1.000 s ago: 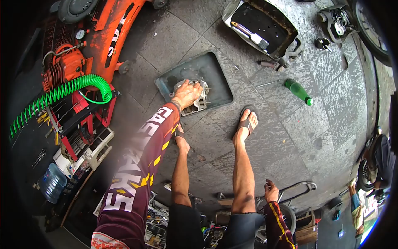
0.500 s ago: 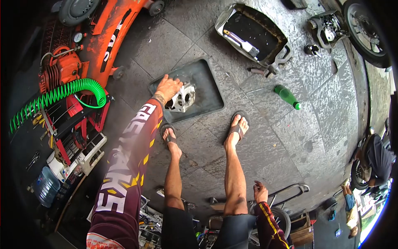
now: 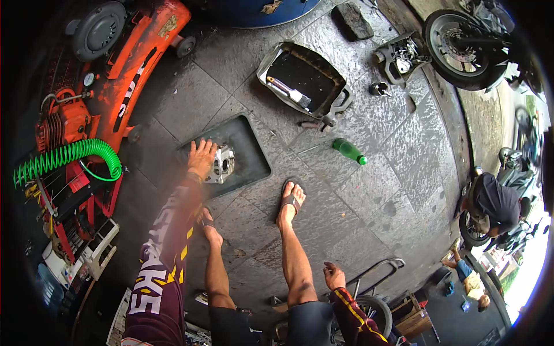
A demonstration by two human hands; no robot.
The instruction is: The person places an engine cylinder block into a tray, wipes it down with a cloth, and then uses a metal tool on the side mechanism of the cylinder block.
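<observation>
A silvery metal engine part point(image 3: 224, 164) lies in a dark shallow tray point(image 3: 254, 158) on the tiled floor. My left hand point(image 3: 202, 158) is at the part's left side, over the tray's left edge, with its fingers spread; whether the fingertips touch the metal cannot be made out. At the lower middle, my right hand point(image 3: 334, 276) hangs beside my right knee, fingers partly curled and apart, holding nothing. A green bottle point(image 3: 349, 151) lies on the floor to the right of the tray.
Beyond the tray sits a black pan point(image 3: 306, 81) with a brush point(image 3: 288, 93) in it. An orange compressor point(image 3: 133, 75) with a green coiled hose point(image 3: 75, 151) stands at left. A motorcycle wheel point(image 3: 461, 49) is upper right. Two people point(image 3: 496, 202) are at far right.
The view has swung toward the right, shifting the floor items left. My left hand has gone from lying on the metal part to its left side, fingers more spread.
</observation>
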